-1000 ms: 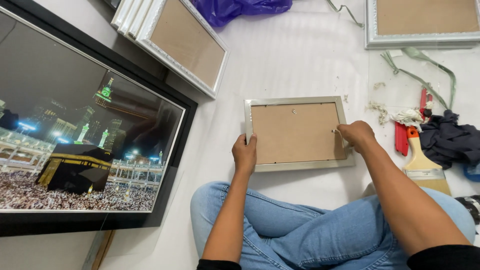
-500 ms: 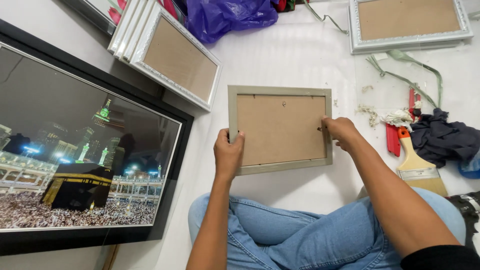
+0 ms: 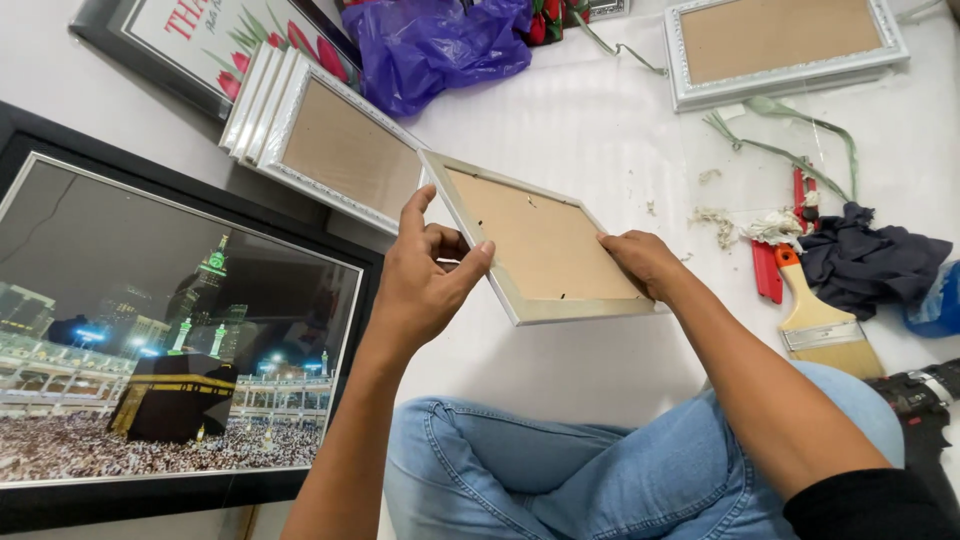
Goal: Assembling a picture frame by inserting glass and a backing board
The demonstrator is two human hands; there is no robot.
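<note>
The person sits cross-legged on the white floor [image 3: 560, 130], holding a small silver picture frame [image 3: 540, 245] tilted above their jeans-clad knees, its brown backing board facing up; the left hand [image 3: 425, 275] has its fingers [image 3: 445, 240] clamped on the frame's left edge, thumb across the front rim; the right hand [image 3: 645, 262] grips the frame's right edge, fingers curled under it and out of sight. Just left of the frame a stack of white frames [image 3: 310, 135] leans back-side up, touching a large black-framed night photograph of a crowded holy site [image 3: 160, 340] further left; beyond the frame lies a crumpled purple plastic bag [image 3: 430, 45]; up and to the right of the frame, another white frame [image 3: 785, 45] lies face down. To the right of the frame lie a flat paintbrush [image 3: 815, 315], a red-handled tool [image 3: 765, 270] and a dark cloth [image 3: 870, 265].
</note>
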